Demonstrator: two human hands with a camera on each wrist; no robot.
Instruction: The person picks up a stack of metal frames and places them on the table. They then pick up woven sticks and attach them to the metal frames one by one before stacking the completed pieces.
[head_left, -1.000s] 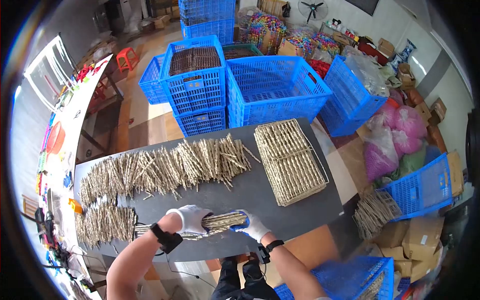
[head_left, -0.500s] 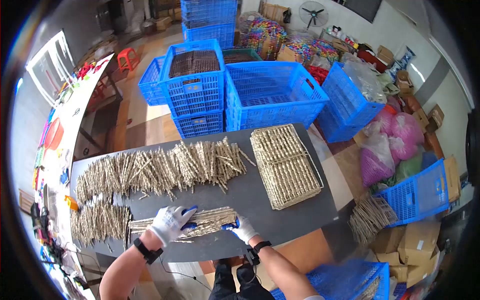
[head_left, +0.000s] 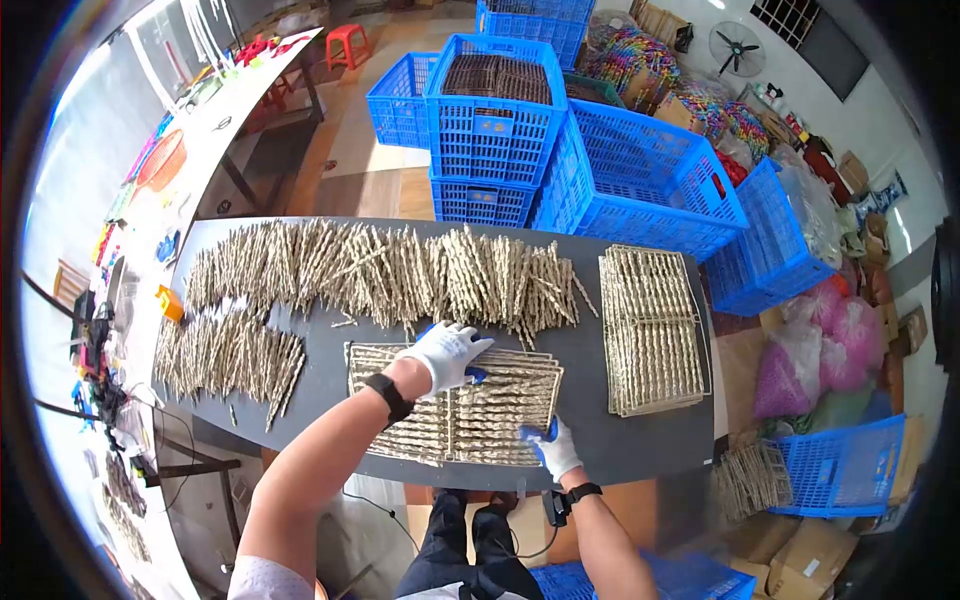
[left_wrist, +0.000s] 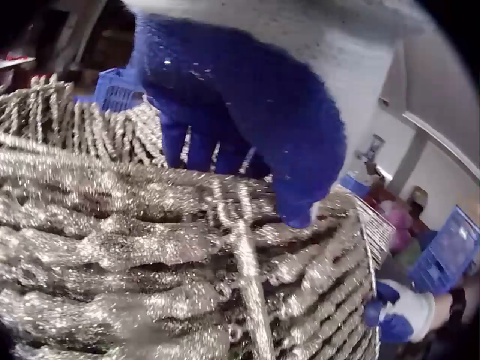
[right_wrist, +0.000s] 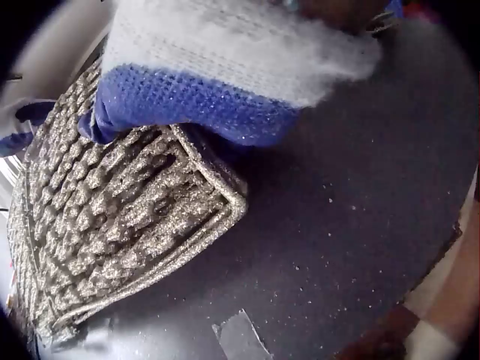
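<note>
A rectangular wire-framed panel [head_left: 500, 405] of glittery, gold-toned twisted rods lies broad face up on the dark table in front of me. My left hand [head_left: 447, 358], in a white glove with blue coating, grips its far edge near the middle bar. In the left wrist view the left thumb [left_wrist: 300, 206] lies over the rods, while the fingers reach behind the edge. My right hand [head_left: 553, 447], gloved alike, holds the panel's right edge near the close corner. The right wrist view shows the right thumb [right_wrist: 97, 127] on top of the rods; its other fingers are mostly hidden.
Loose twisted rods [head_left: 380, 265] form a long row at the table's back, with another pile [head_left: 230, 360] at left. Similar panels [head_left: 655, 330] are stacked on the right. Blue crates [head_left: 495, 140] stand beyond the table [head_left: 590, 400]; a white worktable [head_left: 220, 130] runs along the left.
The panel, earlier seen as a narrow tilted bundle between my hands, now shows its broad face. My left hand has moved to its far edge; the right hand is at its right edge. The head view has shifted.
</note>
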